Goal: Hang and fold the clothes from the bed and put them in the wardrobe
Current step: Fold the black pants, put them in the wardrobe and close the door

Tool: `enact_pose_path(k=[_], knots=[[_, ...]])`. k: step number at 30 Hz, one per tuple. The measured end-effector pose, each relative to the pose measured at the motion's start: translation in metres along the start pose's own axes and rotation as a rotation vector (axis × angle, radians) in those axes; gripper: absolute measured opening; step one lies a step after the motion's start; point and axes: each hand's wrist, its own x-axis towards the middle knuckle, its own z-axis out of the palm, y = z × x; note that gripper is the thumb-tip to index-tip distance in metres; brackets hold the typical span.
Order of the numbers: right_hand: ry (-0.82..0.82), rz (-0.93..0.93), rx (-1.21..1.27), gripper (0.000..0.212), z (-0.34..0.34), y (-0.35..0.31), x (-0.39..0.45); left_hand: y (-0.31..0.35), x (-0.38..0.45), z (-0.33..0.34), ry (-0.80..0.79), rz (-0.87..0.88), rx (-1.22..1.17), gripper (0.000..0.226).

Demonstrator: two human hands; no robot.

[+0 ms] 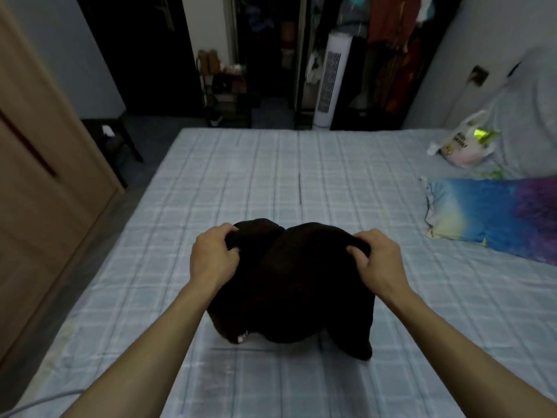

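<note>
A black garment (289, 285) is bunched up in front of me over the light blue checked bed (271, 176). My left hand (212, 256) grips its upper left edge. My right hand (378, 259) grips its upper right edge. The cloth hangs down between the two hands, and its lower part rests on the sheet. A small white label shows at its bottom left edge. An open wardrobe (391, 55) with hanging clothes stands beyond the far end of the bed.
A wooden door (39, 182) is on the left. A white tower fan (331, 82) stands past the bed's far end beside a shelf rack (226, 89). A blue and purple pillow (494, 215), a white plastic bag (464, 146) and a grey bundle (527, 116) lie on the right.
</note>
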Motion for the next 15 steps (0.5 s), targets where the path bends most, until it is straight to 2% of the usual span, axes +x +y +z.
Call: enact_pose_path(k=[4, 8, 15], knots=[[0.086, -0.064, 0.028, 0.007, -0.036, -0.026, -0.001, 0.027, -0.023, -0.051, 0.149, 0.064, 0.024, 0.041], [0.125, -0.101, 0.126, 0.013, -0.050, -0.051, -0.005, 0.039, -0.056, -0.102, 0.252, 0.074, 0.052, 0.035], [0.073, -0.221, 0.261, 0.016, -0.035, -0.098, -0.037, 0.023, -0.118, -0.166, 0.319, -0.040, 0.165, 0.029]])
